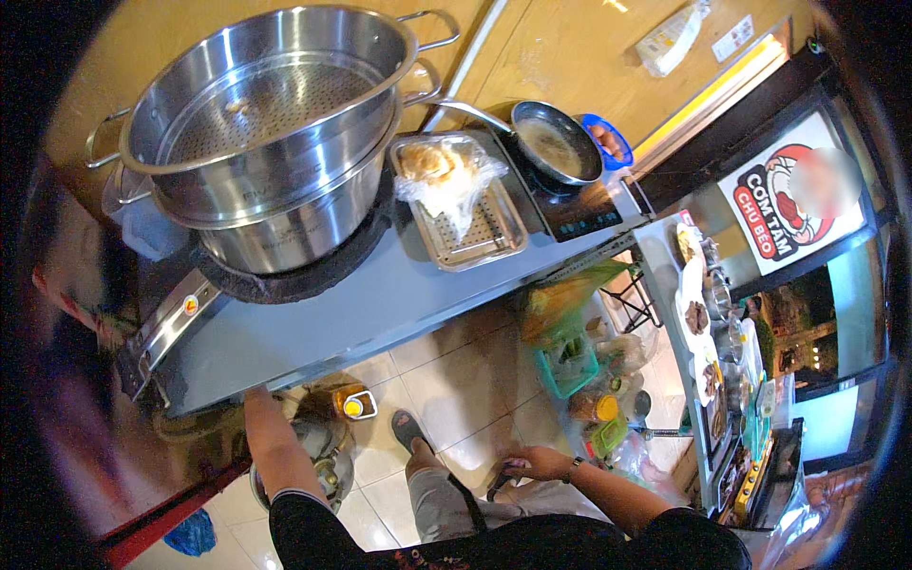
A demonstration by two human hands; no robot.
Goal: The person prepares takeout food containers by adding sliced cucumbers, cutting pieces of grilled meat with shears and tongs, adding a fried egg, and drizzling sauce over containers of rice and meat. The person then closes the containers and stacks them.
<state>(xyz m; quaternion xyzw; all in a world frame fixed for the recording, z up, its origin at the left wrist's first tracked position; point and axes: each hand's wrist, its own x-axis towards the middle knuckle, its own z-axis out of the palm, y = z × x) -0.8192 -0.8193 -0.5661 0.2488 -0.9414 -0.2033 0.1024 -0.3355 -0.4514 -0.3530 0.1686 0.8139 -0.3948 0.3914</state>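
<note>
My left forearm reaches in beneath the front edge of the grey counter [299,324], which hides my left hand. Beside that forearm stands a gas cylinder [329,463] with its valve on top. My right hand [538,463] hangs over the floor near my leg with curled fingers; a small dark shape shows at the fingertips, too unclear to name. On the counter, a large stainless steel steamer pot [285,185] with a perforated upper tier sits on a round black burner [299,278]. To its right, a perforated metal tray [491,235] holds food in a clear plastic bag [445,174].
A frying pan [559,146] rests on an induction cooktop [584,221], beside a blue-rimmed bowl [627,153]. An oil jug [349,402] stands on the floor. Rightward are a green basket [570,367] and a serving table [652,249] with several dishes.
</note>
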